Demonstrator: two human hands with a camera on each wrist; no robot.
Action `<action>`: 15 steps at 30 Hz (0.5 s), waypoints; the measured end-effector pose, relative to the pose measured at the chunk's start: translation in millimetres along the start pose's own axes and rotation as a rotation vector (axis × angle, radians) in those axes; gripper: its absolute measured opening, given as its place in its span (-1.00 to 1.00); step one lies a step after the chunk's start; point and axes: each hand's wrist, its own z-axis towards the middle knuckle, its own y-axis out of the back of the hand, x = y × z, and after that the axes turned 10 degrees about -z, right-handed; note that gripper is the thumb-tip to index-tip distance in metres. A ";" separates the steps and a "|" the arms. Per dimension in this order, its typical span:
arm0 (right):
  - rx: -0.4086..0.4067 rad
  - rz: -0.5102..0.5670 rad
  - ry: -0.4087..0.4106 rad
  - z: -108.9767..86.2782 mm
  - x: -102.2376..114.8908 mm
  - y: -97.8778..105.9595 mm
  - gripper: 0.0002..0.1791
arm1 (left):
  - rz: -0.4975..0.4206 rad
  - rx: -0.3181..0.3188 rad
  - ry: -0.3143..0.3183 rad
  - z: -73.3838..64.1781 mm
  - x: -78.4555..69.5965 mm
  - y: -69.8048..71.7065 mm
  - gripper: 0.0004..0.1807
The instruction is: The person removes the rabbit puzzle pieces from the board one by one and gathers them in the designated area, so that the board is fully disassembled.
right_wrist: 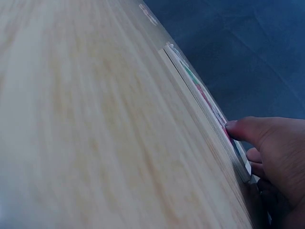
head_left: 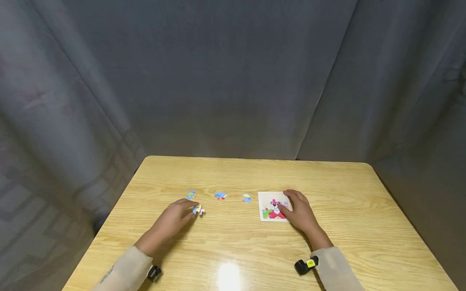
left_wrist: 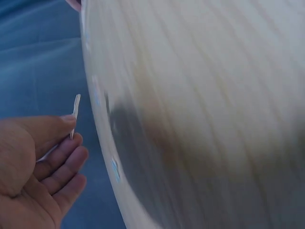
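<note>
My left hand [head_left: 175, 218] pinches a jigsaw piece [head_left: 198, 210] between thumb and fingers; the left wrist view shows this piece [left_wrist: 75, 112] edge-on, raised off the tabletop. At the right, my right hand [head_left: 300, 210] holds the right side of a square puzzle board [head_left: 266, 195]. Its thumb [right_wrist: 240, 126] lies on the picture, and the other fingers are at the board's edge, partly hidden. The board has a pale frame and a partly assembled red-and-white cartoon animal. A blue piece with a yellow-green patch [head_left: 191, 194] lies just beyond the left hand.
Between the hands, a blue-and-red piece [head_left: 220, 195] and a yellow-and-blue piece [head_left: 247, 197] lie apart in a row on the wooden table [head_left: 233, 238]. Grey curtains [head_left: 225, 81] surround the table at the back and sides.
</note>
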 end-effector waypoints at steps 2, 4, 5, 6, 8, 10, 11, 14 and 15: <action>0.004 0.001 -0.004 -0.5 0.0 -1.2 -0.36 | 0.016 0.005 0.009 -6.3 5.3 4.5 -0.64; 0.006 0.000 -0.006 -1.3 0.1 -1.6 -0.36 | 0.034 0.014 0.023 -11.5 10.0 7.2 -0.65; 0.008 -0.003 -0.007 -1.9 0.1 -1.4 -0.36 | 0.041 0.018 0.034 -13.7 11.5 7.9 -0.66; 0.010 -0.004 -0.009 -2.4 0.1 -1.0 -0.36 | 0.046 0.026 0.045 -15.7 12.7 8.5 -0.66; 0.011 -0.007 -0.011 -3.2 0.0 0.1 -0.36 | 0.057 0.042 0.061 -18.3 14.0 9.4 -0.67; 0.007 -0.009 -0.010 -3.5 -0.1 1.2 -0.36 | 0.070 0.058 0.069 -19.3 14.9 9.5 -0.67; 0.004 -0.008 -0.008 -3.6 0.1 2.1 -0.36 | 0.083 0.064 0.068 -19.2 15.3 9.5 -0.68; -0.004 -0.001 -0.007 -2.7 0.0 2.5 -0.36 | 0.122 0.085 0.055 -18.0 16.3 9.0 -0.68; -0.004 0.002 -0.008 -2.4 0.0 2.1 -0.36 | 0.136 0.089 0.049 -17.6 16.6 8.5 -0.68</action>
